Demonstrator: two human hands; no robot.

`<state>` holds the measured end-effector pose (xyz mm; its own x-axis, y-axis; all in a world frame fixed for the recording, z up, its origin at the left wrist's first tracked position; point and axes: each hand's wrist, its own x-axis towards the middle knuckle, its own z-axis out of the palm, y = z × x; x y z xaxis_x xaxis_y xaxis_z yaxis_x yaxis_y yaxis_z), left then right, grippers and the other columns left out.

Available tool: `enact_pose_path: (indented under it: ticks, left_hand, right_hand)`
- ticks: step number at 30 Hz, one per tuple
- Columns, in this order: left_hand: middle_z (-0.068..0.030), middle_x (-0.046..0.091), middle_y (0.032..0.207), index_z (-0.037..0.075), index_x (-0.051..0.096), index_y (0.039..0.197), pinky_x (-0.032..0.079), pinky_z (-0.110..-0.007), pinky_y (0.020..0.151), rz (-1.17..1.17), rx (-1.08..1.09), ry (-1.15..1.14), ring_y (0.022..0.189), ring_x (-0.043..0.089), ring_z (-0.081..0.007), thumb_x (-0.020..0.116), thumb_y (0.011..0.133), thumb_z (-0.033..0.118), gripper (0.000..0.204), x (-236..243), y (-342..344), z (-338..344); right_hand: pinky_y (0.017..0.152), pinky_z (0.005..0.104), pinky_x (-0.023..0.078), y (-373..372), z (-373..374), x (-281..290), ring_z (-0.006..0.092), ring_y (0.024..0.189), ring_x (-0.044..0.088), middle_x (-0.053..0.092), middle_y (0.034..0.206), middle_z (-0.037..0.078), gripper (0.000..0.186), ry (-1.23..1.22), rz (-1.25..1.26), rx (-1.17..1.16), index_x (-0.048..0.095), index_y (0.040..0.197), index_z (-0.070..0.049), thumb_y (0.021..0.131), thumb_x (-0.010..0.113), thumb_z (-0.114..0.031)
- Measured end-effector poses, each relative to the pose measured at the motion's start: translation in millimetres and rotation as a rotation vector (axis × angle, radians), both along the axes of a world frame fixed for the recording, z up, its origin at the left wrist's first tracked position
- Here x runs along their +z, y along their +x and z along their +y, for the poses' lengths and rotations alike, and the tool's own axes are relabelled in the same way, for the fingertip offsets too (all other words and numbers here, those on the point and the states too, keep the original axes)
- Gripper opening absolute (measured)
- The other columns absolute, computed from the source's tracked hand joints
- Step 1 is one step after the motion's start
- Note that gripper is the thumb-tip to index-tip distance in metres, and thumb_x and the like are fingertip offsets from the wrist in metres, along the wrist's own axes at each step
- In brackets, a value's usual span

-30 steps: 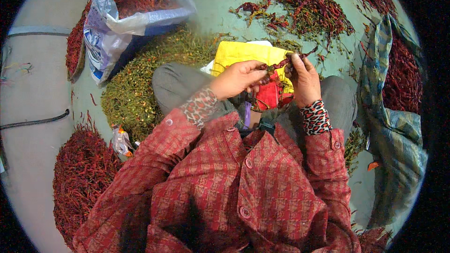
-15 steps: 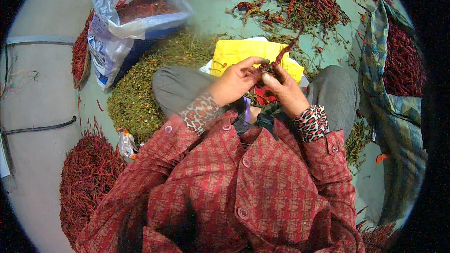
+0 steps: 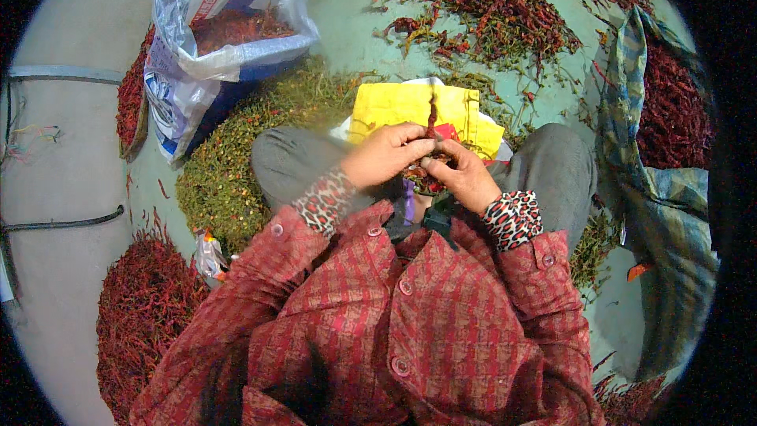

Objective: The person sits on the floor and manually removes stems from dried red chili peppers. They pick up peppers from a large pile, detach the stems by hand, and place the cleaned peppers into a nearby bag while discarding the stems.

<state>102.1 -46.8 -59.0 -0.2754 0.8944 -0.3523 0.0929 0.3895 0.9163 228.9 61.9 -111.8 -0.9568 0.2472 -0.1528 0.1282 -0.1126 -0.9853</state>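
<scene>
Head view: the left hand (image 3: 385, 154) and right hand (image 3: 465, 177) pinch one dried chili (image 3: 432, 117) at mid-frame. Best to grip near the stem and twist gently.

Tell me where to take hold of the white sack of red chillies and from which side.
Grip the white sack by its rolled-down rim on the near, right edge, coming from above. It stands open-mouthed to the person's front left, and the folded rim gives a thick band, while the bulging walls below look slack. Both hands, left hand and right hand, hold a dried chilli.
</scene>
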Motion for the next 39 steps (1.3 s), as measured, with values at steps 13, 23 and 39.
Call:
enact_pose_path:
  ticks: [13,23,39]
  left_hand:
    - [-0.0048,0.054,0.081,0.002,0.048,0.099,0.043,-0.023,0.062,-0.194,0.442,0.217,0.069,0.052,-0.0104,0.039,0.089,0.02,0.023,21.3,-9.8,9.3]
    - [-0.0076,0.057,0.079,0.002,0.049,0.103,0.044,-0.026,0.066,0.005,0.035,0.006,0.072,0.054,-0.0141,0.047,0.082,0.015,0.025,-15.3,9.3,3.0]
    - [-0.011,0.052,0.063,0.008,0.049,0.078,0.043,-0.036,0.052,0.677,-0.28,0.552,0.062,0.055,-0.0283,0.046,0.082,0.025,0.017,17.5,22.7,17.0]
  right_hand:
    - [0.06,0.0217,0.042,2.4,5.9,21.1,0.0103,0.068,0.05,0.053,0.081,0.002,0.016,-0.669,-0.053,-0.155,0.049,0.097,-0.005,0.085,0.044,-0.015]
    - [0.077,0.0244,0.042,-2.9,18.5,15.7,0.0107,0.083,0.052,0.056,0.09,0.004,0.026,-0.238,-0.015,-0.221,0.053,0.099,0.0,0.081,0.054,-0.02]
    - [0.041,0.0208,0.028,-4.0,43.3,-3.2,0.0085,0.049,0.037,0.042,0.065,0.0,0.018,-0.913,-0.096,-0.436,0.043,0.078,-0.01,0.086,0.045,-0.026]
